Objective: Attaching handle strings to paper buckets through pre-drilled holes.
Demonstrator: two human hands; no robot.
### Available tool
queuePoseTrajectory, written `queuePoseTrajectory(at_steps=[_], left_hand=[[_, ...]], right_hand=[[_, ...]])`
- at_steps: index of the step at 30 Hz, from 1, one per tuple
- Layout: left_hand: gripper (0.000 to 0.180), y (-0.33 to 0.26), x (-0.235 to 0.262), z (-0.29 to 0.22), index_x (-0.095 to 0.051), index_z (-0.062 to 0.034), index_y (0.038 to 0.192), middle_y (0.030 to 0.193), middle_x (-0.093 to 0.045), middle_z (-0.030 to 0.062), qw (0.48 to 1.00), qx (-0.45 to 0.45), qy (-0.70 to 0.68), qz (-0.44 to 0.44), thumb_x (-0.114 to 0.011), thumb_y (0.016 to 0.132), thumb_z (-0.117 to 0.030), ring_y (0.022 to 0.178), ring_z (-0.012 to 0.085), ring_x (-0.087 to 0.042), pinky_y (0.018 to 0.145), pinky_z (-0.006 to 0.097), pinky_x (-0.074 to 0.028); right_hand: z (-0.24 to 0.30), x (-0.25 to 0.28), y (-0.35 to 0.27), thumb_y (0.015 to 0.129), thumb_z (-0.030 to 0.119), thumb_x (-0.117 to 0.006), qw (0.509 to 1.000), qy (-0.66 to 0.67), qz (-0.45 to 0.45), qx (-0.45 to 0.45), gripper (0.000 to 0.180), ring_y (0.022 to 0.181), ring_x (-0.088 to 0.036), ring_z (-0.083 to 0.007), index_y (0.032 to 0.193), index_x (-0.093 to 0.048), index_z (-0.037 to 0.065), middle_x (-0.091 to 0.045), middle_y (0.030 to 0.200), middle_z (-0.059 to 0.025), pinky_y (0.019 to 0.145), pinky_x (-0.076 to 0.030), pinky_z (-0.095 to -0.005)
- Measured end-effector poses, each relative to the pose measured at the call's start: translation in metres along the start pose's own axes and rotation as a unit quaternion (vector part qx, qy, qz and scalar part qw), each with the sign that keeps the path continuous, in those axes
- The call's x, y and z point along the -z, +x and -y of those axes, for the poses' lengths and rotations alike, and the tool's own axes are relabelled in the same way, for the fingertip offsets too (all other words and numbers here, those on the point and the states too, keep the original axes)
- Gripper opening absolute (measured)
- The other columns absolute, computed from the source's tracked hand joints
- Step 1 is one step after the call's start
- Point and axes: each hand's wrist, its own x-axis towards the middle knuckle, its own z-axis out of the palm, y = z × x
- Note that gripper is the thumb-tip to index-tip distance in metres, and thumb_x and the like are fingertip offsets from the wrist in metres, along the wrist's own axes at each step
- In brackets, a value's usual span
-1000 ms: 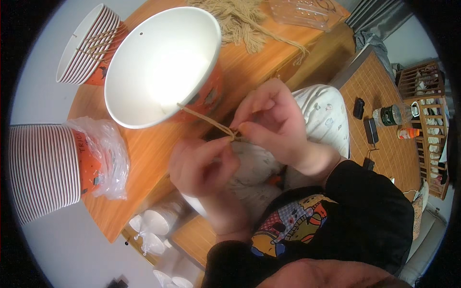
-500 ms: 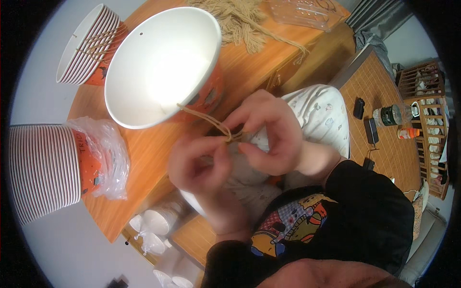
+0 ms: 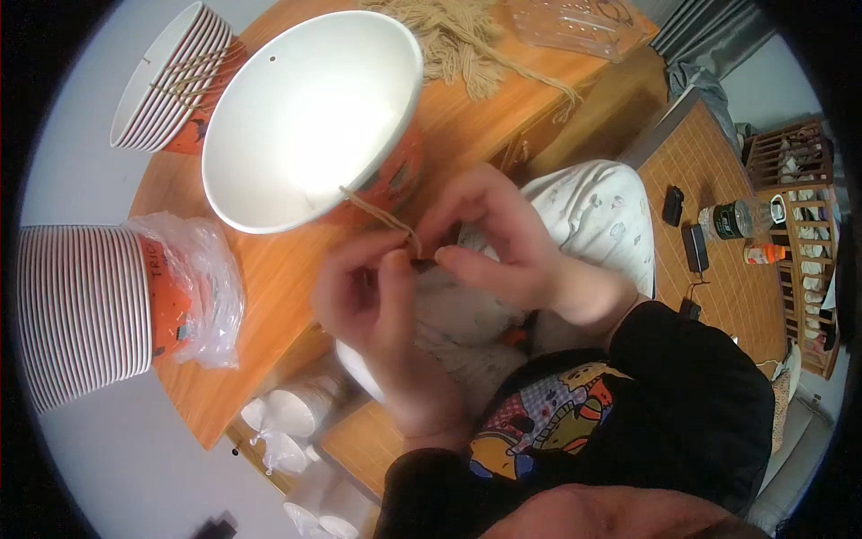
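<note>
A large orange paper bucket with a white inside [image 3: 310, 117] leans on the wooden table, its mouth tilted toward me. From a hole near its rim runs a tan string [image 3: 382, 215]. My left hand [image 3: 364, 287] pinches this string between thumb and fingers. Close against it, my right hand [image 3: 498, 238] is also closed in a pinch at the string's end. The fingers cover the end itself, so any knot there is hidden. Both hands are held above my lap, just in front of the bucket.
More tan strings [image 3: 449, 40] lie bundled at the table's back, beside a clear plastic tray [image 3: 570, 22]. Stacked buckets with strings [image 3: 171, 85] stand at the far left. Another tall bucket stack [image 3: 85, 310], partly in plastic wrap, lies nearer. White paper buckets [image 3: 301, 409] sit below the table.
My hands have drawn closer together and shifted slightly left. The string loop seen between the fingers before is now mostly covered. The bucket appears slightly higher and to the right.
</note>
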Motion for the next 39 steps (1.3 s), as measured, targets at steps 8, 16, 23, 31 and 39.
queuePoseTrajectory(at_steps=[8, 16, 23, 31, 39], left_hand=[[0.007, 0.006, 0.007, 0.009, -0.063, 0.0028, 0.09, 0.076, -0.061, 0.0034, 0.999, -0.007, 0.041, 0.005, -0.061, 0.084, 0.005, 0.065, 0.0067, -0.051, 0.06, 0.018, -0.041], [0.005, 0.011, 0.005, 0.006, -0.061, 0.0008, 0.09, 0.077, -0.06, 0.0004, 0.996, 0.071, 0.047, 0.026, -0.063, 0.086, 0.0, 0.066, 0.0035, -0.05, 0.061, 0.017, -0.039], [0.011, 0.014, 0.017, 0.012, -0.059, -0.0008, 0.093, 0.078, -0.059, -0.0012, 0.991, 0.117, 0.034, 0.063, -0.066, 0.085, -0.001, 0.066, 0.0019, -0.049, 0.059, 0.015, -0.037], [0.013, 0.015, 0.011, 0.008, -0.062, 0.0, 0.096, 0.071, -0.056, -0.0037, 0.99, 0.138, 0.022, 0.022, -0.066, 0.083, 0.001, 0.062, 0.0012, -0.047, 0.058, 0.015, -0.035], [0.01, 0.017, 0.021, 0.014, -0.066, -0.0004, 0.092, 0.068, -0.054, -0.0059, 0.985, 0.173, 0.011, 0.028, -0.068, 0.082, 0.001, 0.06, 0.0003, -0.044, 0.056, 0.015, -0.033]], right_hand=[[-0.001, 0.007, 0.004, 0.085, -0.002, -0.058, 0.986, 0.032, 0.072, -0.147, 0.028, 0.092, -0.058, -0.0129, 0.111, -0.047, 0.002, -0.058, 0.097, -0.0057, 0.082, -0.047, -0.0273], [0.002, 0.004, 0.006, 0.082, 0.002, -0.068, 0.984, -0.033, 0.062, -0.166, 0.022, 0.085, -0.057, -0.0074, 0.099, -0.055, 0.003, -0.059, 0.089, -0.0012, 0.076, -0.046, -0.023], [0.005, 0.006, 0.008, 0.085, 0.004, -0.065, 0.977, -0.07, 0.084, -0.183, 0.013, 0.077, -0.052, -0.0045, 0.093, -0.056, 0.004, -0.057, 0.084, 0.0016, 0.068, -0.042, -0.0203], [-0.001, 0.013, 0.008, 0.09, 0.006, -0.059, 0.979, -0.029, 0.074, -0.189, 0.006, 0.076, -0.051, -0.0047, 0.095, -0.058, 0.004, -0.056, 0.085, 0.0019, 0.066, -0.041, -0.0207], [-0.003, 0.015, 0.014, 0.083, 0.007, -0.062, 0.981, -0.181, 0.027, -0.07, 0.013, 0.079, -0.056, -0.0174, 0.095, -0.059, 0.003, -0.06, 0.084, -0.0061, 0.07, -0.046, -0.0284]])
